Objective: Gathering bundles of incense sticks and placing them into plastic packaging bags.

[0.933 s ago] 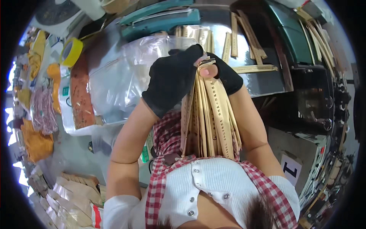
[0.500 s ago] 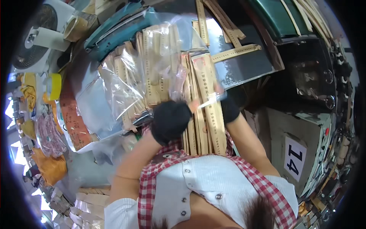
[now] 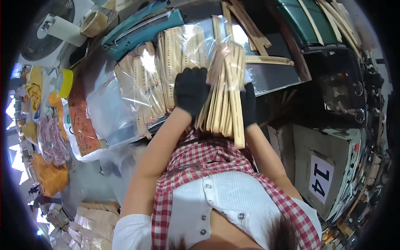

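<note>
A bundle of flat wooden rulers (image 3: 221, 112) stands between my hands, its far end inside a clear plastic bag (image 3: 215, 68). The near ends stick out of the bag toward me, one reaching further than the others. My left hand (image 3: 191, 91), in a black glove, presses against the bundle's left side with fingers bent. On the opposite side, my right hand (image 3: 249, 105), gloved too, holds the bundle's edge; most of its fingers are hidden. Bagged rulers (image 3: 143, 79) lie in packs just left of and beyond my left hand.
Loose rulers (image 3: 266, 60) lie on the dark surface at far right. A teal sealer-like device (image 3: 141, 29) stands behind the packs. Clear bags (image 3: 110, 110) and yellow tape (image 3: 64, 83) are at left. A grey metal box (image 3: 304, 162) stands right of my right arm.
Both hands have moved away from my body with the bundle. The plastic bag now covers the rulers' far end, and their near ends have shifted further from my apron.
</note>
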### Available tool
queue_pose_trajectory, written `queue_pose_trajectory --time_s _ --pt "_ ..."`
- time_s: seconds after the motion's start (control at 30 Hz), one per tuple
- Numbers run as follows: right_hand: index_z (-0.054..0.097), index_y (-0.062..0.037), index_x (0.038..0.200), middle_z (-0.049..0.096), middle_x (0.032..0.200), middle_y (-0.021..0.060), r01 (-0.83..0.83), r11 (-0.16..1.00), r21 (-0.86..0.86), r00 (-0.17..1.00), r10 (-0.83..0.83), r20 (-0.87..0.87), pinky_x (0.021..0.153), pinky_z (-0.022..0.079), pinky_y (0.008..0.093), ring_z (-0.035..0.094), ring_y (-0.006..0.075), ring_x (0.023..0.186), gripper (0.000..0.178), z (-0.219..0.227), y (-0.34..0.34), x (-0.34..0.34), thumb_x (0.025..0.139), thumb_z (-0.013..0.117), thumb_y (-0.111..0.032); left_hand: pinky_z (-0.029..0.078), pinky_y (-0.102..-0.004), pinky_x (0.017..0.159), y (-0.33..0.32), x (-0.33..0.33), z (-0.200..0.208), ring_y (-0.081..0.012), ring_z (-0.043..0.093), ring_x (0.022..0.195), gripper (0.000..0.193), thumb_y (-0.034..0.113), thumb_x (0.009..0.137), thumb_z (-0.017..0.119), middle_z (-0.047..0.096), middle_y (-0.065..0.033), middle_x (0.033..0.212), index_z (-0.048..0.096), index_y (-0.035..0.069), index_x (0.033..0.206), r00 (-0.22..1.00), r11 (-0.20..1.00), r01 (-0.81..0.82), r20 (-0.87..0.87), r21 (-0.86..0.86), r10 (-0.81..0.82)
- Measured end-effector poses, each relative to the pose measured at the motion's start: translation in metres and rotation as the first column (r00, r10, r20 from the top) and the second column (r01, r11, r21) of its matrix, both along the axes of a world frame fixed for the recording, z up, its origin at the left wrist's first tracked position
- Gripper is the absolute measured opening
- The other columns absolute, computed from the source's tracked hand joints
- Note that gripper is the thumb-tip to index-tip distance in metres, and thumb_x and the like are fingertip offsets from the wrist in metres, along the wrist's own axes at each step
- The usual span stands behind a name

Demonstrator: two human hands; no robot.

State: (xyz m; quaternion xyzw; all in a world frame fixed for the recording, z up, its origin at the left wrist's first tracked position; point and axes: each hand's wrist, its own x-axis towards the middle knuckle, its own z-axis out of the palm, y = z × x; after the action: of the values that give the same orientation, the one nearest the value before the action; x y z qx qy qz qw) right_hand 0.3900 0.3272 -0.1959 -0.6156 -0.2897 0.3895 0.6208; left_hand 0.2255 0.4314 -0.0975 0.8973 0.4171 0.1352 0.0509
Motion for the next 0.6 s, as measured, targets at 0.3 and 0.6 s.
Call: queue_pose_trajectory --time_s 0.3,0.6 --pt "0.061 0.0032 0.101 0.064 0.082 0.018 -0.126 0.978 -0.169 0.893 0.186 0.41 0.072 0.048 0.0384 0.063 0.0295 0.081 0.035 0.03 -0.04 -0.008 0.095 0.049 -0.03 0.048 -0.0443 0.064 -0.068 -0.028 -0.01 -0.032 0.062 0.072 0.023 0.029 0.082 0.058 0.062 -0.0126 0.078 0.067 0.008 0.087 0.99 0.993 0.043 0.136 -0.11 -0.028" --pt "0.06 -0.0046 0.096 0.061 0.08 0.0183 -0.049 0.964 -0.262 0.66 0.228 0.716 0.064 0.047 0.0429 0.061 0.0365 0.072 0.026 0.09 -0.093 -0.035 0.085 0.061 -0.028 0.049 -0.0447 0.078 -0.103 -0.058 -0.031 -0.0382 0.061 0.092 0.043 0.026 0.07 0.072 0.064 -0.017 0.1 0.062 0.009 0.107 0.973 0.882 0.024 0.213 -0.472 0.088"
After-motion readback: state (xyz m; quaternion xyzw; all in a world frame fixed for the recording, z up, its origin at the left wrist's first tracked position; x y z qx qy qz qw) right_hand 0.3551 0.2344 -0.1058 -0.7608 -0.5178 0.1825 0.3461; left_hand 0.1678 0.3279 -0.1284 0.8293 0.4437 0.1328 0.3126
